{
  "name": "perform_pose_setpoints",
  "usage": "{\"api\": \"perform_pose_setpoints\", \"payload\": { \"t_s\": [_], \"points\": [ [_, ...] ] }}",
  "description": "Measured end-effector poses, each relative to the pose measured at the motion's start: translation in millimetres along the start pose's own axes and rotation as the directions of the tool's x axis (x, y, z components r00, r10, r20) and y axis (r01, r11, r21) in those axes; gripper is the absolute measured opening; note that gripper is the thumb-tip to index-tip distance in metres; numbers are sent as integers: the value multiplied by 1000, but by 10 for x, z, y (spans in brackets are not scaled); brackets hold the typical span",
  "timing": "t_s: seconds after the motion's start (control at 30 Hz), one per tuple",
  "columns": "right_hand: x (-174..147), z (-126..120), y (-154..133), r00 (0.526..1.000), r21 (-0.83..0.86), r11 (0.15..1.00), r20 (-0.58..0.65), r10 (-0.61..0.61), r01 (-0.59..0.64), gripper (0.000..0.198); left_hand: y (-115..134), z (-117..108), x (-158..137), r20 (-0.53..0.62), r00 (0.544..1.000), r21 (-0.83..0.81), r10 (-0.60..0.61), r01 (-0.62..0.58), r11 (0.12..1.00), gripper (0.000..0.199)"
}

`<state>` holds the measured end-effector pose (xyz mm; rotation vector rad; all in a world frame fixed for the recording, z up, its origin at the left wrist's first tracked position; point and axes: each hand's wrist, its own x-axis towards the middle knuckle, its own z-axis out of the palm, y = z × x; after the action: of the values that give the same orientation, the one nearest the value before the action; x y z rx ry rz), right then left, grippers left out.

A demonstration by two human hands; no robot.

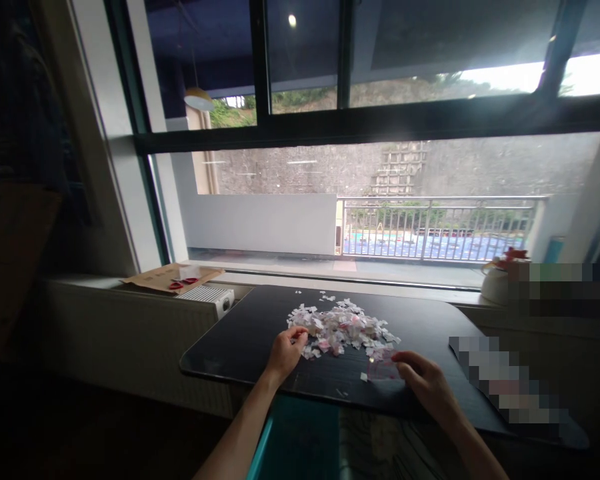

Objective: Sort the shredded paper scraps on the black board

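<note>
A loose heap of small white paper scraps (pixel 347 323), some with pink marks, lies on the black tabletop (pixel 240 340). My left hand (pixel 286 350) is at the heap's left edge, thumb and fingers brought together in a pinch. Whatever is between those fingertips is too small to make out. On the right, my right hand (pixel 425 380) has its thumb and fingers closed on the edge of a small clear plastic bag (pixel 381 368) with pinkish-red lines. The bag rests low over the table in front of the heap. One single scrap (pixel 364 377) lies beside the bag's left edge.
Red-handled scissors (pixel 183 284) lie on brown paper (pixel 153 279) on the sill at left, near a white ribbed box (pixel 207 298). A white pot (pixel 495 283) stands at right. A blurred-out flat item lies on the table's right side. Below the front edge is a teal surface (pixel 305 433).
</note>
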<state>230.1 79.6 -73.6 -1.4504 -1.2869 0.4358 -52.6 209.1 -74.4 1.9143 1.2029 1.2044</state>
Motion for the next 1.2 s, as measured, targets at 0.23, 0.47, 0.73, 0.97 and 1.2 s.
{"api": "perform_pose_setpoints", "payload": {
  "t_s": [0.23, 0.47, 0.73, 0.97, 1.2],
  "points": [
    [6, 4, -28, 998, 13, 1000, 66, 23, -24, 30, 14, -7, -7, 5, 1000, 6, -13, 13, 1000, 17],
    [-23, -13, -53, 995, 53, 998, 100, 22, -28, 23, 69, -24, -16, 9, 999, 8, -35, 35, 999, 16],
    [-56, 43, -117, 997, 91, 996, 78, 18, -25, 25, 81, -31, -22, 1, 999, -1, -33, 33, 999, 17],
    [-20, -16, -102, 985, 123, 991, 168, 29, -50, 19, 17, -16, 0, 0, 1000, -4, -20, 20, 1000, 17],
    [-26, -22, -116, 979, 122, 991, 198, 37, -62, 19, -2, -24, 1, -7, 1000, -18, -12, 12, 1000, 17]
  ]
}}
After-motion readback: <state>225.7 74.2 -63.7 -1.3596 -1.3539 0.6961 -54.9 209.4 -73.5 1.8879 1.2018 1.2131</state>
